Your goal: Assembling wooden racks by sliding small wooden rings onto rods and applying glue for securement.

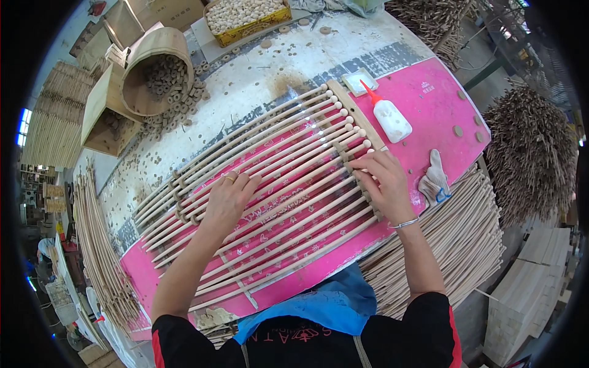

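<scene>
Your right hand (386, 184) is nearer the far-right ends of the pale wooden rods (276, 161), whose long axes slant from lower left to upper right. Its thumb and forefinger bend in close at the rough brown wooden rings (341, 150); you can't tell whether they pinch one. Your left hand (228, 199) rests mid-rod, fingers curled, grip hidden. Smooth round beads (361, 132) cap the upper rods, above the glossy pink mat (423, 98).
</scene>
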The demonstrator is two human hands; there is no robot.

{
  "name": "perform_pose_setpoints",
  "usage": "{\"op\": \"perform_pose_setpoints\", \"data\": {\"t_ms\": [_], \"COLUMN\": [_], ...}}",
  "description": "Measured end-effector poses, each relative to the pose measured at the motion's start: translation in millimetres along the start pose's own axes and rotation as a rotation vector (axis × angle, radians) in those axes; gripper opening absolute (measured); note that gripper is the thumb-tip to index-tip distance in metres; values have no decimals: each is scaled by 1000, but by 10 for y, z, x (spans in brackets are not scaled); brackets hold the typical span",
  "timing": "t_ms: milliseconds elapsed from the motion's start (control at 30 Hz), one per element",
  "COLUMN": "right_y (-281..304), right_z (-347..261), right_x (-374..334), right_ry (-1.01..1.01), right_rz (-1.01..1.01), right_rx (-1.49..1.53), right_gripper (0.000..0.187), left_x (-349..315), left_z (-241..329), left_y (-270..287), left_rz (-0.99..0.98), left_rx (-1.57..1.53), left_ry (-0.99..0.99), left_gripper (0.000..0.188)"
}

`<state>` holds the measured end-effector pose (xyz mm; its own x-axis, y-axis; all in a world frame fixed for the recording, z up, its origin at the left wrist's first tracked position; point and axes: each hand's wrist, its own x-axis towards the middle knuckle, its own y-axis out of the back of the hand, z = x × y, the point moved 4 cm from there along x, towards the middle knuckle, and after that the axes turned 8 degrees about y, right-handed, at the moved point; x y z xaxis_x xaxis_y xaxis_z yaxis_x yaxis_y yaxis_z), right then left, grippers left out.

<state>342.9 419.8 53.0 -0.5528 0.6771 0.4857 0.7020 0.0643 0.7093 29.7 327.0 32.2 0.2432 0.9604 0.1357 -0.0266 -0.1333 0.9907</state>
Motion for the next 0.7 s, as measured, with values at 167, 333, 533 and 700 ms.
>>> {"op": "perform_pose_setpoints", "data": {"t_ms": [167, 333, 533, 700], "right_y": [-20, -335, -1154, -1191], "right_z": [-264, -752, -1346, -1461], "right_x": [-196, -324, -299, -423], "right_ry": [-23, -171, -639, -611], "right_rz": [45, -11, -30, 24], "right_rx": [72, 368, 1487, 1451], "right_gripper": [15, 28, 40, 34], "left_x": [-4, -146, -773, -1378], "left_z": [-77, 19, 627, 504], "left_y": [41, 608, 941, 1235], "left_rz": [49, 327, 275, 135], "left_rx": [19, 17, -97, -289], "left_ry": [25, 63, 76, 314], "left_gripper": [34, 33, 41, 51]}}
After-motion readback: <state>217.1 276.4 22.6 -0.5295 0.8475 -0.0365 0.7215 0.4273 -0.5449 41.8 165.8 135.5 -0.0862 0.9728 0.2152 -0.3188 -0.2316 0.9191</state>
